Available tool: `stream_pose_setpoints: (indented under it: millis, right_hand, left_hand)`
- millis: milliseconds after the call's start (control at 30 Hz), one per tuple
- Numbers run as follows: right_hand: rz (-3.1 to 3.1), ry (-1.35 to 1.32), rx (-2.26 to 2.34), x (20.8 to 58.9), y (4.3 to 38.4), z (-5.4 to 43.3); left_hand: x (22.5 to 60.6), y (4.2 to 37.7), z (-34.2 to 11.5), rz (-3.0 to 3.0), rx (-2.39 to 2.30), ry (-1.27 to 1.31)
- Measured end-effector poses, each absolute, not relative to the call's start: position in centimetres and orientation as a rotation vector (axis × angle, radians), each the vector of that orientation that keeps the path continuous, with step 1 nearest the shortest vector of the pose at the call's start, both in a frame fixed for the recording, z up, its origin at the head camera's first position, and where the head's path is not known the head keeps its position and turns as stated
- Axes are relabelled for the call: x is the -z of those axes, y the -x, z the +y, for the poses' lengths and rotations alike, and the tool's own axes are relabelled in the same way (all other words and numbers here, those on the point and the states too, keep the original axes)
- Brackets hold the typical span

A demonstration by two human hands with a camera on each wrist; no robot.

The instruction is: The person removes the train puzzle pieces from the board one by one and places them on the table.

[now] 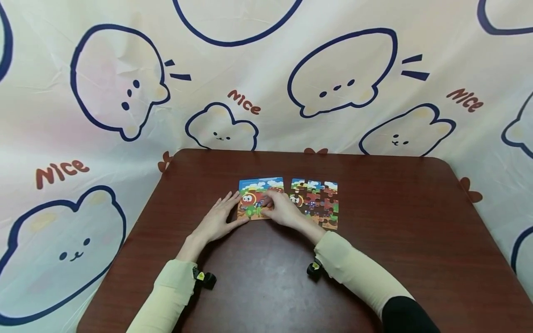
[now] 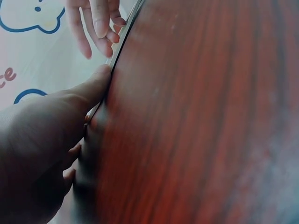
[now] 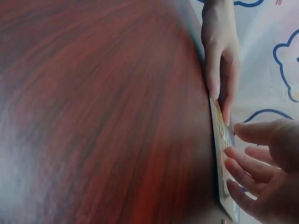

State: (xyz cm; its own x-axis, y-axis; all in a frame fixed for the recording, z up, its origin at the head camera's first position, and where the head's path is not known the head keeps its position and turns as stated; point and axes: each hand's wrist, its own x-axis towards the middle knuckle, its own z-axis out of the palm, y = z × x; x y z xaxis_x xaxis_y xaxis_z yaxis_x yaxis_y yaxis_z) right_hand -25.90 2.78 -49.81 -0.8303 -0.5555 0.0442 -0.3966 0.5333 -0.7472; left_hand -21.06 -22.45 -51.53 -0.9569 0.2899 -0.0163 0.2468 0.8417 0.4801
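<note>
A colourful jigsaw board [image 1: 250, 212] with a cartoon picture lies flat near the far side of the table. My left hand [image 1: 217, 217] rests at its left edge with fingers extended, the thumb at the near corner. Over the board's right part is my right hand [image 1: 283, 209], fingers loosely bent. In the right wrist view the right thumb and fingers [image 3: 252, 172] are apart, low over the board's surface, with no piece visible between them. Just right of the board lie several puzzle pieces [image 1: 331, 223] in rough rows, dark gaps showing between them; the right hand partly hides their left side.
The brown wooden table [image 1: 395, 231] has rounded far corners. Behind it and at its sides hangs a pale curtain [image 1: 270, 69] printed with cartoon bears. Both wrists wear small black cameras [image 1: 206, 279] below the sleeves' cuffs.
</note>
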Motion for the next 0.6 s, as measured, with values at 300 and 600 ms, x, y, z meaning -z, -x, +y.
stream_pose_setpoints:
  millis: [300, 600]
  right_hand:
    - [2.549, 0.847, 1.123, 49.3, 25.5, 1.3]
    - [2.632, 0.759, 1.075, 49.7, 25.4, 0.3]
  left_hand:
    - [51.5, 21.1, -22.6, 2.934, -0.761, -0.419]
    - [51.7, 21.0, -22.7, 2.935, -0.764, -0.442]
